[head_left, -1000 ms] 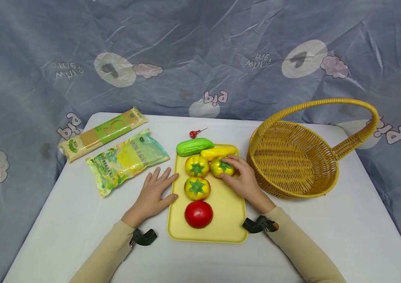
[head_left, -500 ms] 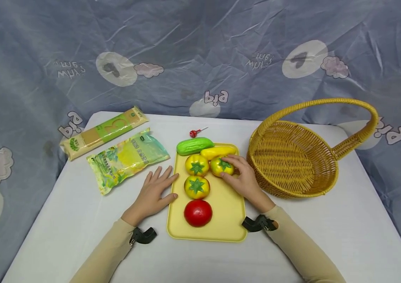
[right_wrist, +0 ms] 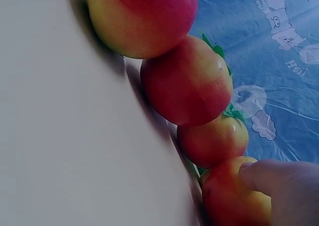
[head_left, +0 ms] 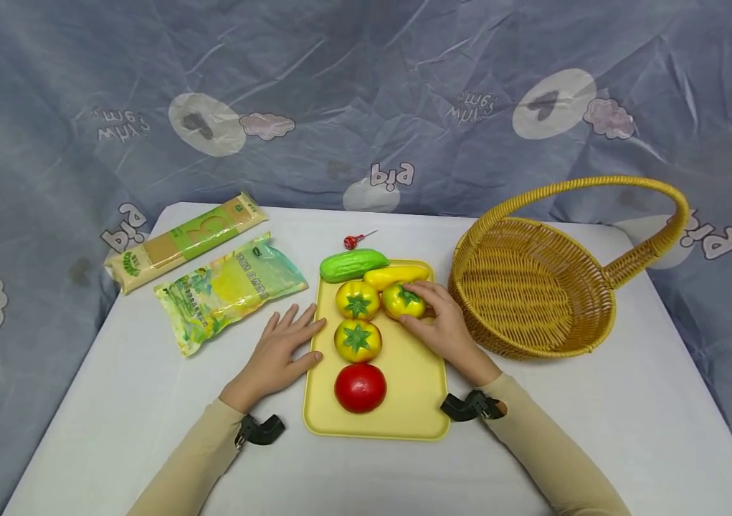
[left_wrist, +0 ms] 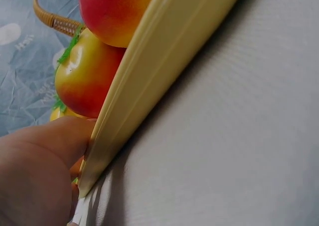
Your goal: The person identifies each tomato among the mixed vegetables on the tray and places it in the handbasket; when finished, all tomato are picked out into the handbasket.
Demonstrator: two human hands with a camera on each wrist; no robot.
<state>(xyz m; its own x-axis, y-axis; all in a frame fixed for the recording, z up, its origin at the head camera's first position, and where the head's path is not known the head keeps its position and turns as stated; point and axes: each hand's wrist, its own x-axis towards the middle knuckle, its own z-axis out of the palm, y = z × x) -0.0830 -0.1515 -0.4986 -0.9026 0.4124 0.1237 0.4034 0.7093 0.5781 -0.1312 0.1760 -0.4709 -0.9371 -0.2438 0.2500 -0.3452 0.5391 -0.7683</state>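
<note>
"Glossy yellow-and-red round fruit with a green star-shaped cap: where is it?"

"At the far right part of the pale yellow rectangular tray, with the person's right hand on its right side."

"And the fingers there?"

"Clamped on that fruit: the thumb lies on its near side, and the other fingers curve over its far side. In the right wrist view I see the thumb pressed to the skin; the other fingertips I can't make out."

"What about the left hand?"

"Palm down, fingers straight and spread apart, resting at the tray's left rim."

"What else lies in the tray?"

"Left of the held fruit is a matching capped fruit, and nearer stands another capped fruit. Nearest is a smooth red round fruit. Along the far edge are a bumpy green cucumber shape and, to its right, a slim yellow vegetable."

"And around it?"

"Right of the tray, a golden-brown wicker basket with a tall handle. Left, two printed plastic packs. Beyond the far rim, a small red-wrapped lollipop on the white tablecloth."
</note>
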